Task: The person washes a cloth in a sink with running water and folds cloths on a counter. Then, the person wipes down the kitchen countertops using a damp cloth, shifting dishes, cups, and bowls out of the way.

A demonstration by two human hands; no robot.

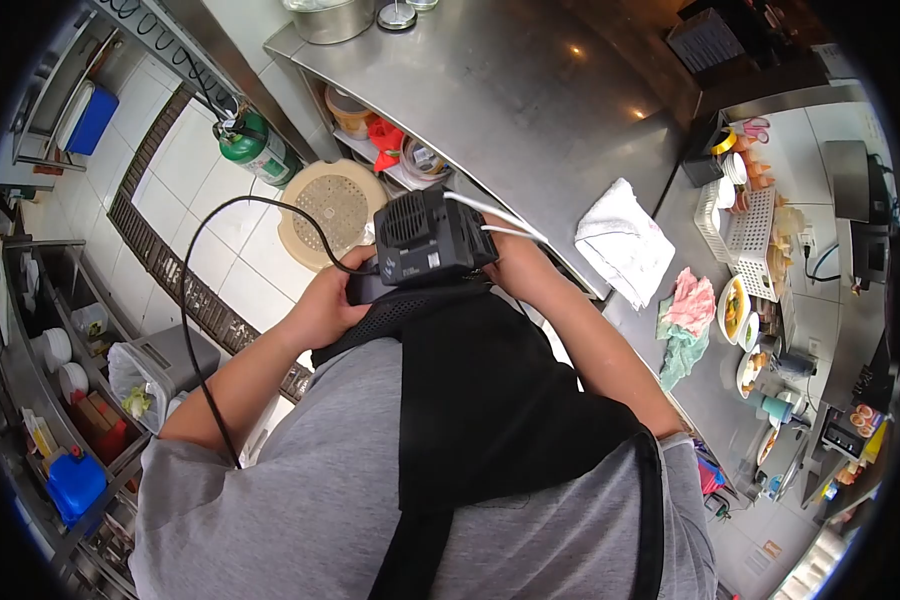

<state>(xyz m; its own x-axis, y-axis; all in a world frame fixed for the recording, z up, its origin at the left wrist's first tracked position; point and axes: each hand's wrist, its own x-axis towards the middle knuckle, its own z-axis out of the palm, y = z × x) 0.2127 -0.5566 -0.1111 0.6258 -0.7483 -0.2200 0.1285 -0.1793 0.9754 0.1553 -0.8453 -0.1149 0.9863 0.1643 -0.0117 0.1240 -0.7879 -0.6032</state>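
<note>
A black box-shaped device [435,240] with a vented round grille sits at my waist, in front of the black apron [490,400]. My left hand [332,303] grips its left side, thumb toward me, beside a black mesh part [395,312]. On the other side, my right hand [513,258] is closed against the device's right edge, its fingertips partly hidden behind it. A black cable [195,250] loops from the device over my left forearm. White cords [495,215] run across its right side, near my right wrist.
A steel counter [490,90] extends ahead and right, bearing a folded white towel [625,240], pink and green cloths [685,320] and food dishes [735,310]. A beige round stool [330,210], green cylinder [255,150] and lined bin [160,365] stand on the left. A drain grate [150,240] crosses the tiles.
</note>
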